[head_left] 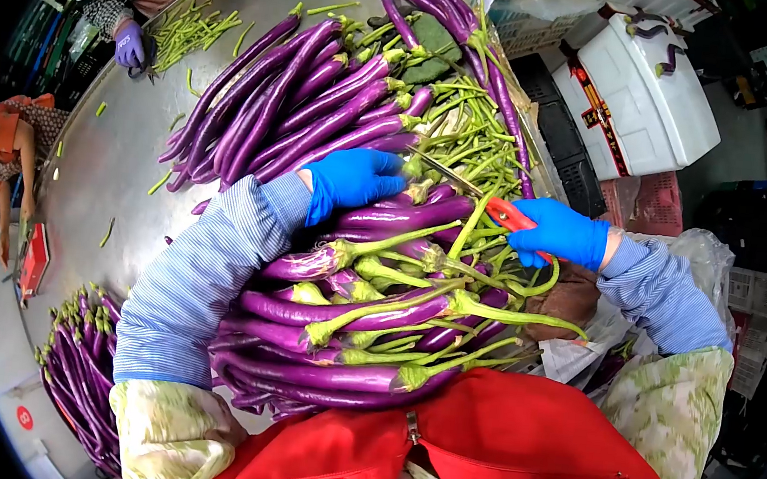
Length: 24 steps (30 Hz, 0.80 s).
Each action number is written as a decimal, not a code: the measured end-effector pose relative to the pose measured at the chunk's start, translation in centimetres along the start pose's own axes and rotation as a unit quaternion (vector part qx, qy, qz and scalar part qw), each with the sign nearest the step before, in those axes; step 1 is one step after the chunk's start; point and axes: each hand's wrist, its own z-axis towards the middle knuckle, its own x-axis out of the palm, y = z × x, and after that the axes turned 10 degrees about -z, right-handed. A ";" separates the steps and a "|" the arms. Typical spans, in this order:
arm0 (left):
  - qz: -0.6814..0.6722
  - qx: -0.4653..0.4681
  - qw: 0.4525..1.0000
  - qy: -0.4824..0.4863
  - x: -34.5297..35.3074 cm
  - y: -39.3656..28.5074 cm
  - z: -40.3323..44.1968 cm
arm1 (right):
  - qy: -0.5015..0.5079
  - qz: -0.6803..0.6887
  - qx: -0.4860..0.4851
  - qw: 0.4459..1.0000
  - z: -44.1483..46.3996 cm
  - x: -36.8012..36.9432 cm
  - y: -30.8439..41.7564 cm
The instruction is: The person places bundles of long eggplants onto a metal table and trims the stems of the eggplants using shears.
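My left hand (352,182), in a blue glove, is closed around a long purple eggplant (389,143) at its stem end; the fingers partly hide it. My right hand (560,235), gloved in blue too, grips the red handles of a pair of scissors (507,215). The scissor blades point up and left, towards the stem beside my left hand. Between my arms and against my red apron lies a heap of eggplants (357,316) with long green stems. Beyond my left hand is a row of eggplants (272,102) with short stems.
Cut green stems (483,133) are piled right of the row on the metal table (139,204). More eggplants (85,362) stand at lower left. A white foam box (646,94) sits at upper right. Another person's purple-gloved hand (130,45) is at the far left edge.
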 end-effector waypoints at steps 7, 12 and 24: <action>-0.017 0.009 1.000 -0.013 0.2 -0.1 -0.2 | -0.075 -0.005 0.015 0.997 -0.7 1.2 0.3; 0.062 0.001 0.992 -0.108 -0.8 -0.5 1.4 | -0.114 0.072 0.013 0.991 -2.2 0.0 0.3; 0.187 0.015 0.980 -0.063 -0.3 -1.1 1.9 | 0.049 0.055 0.152 0.986 1.2 -3.0 5.0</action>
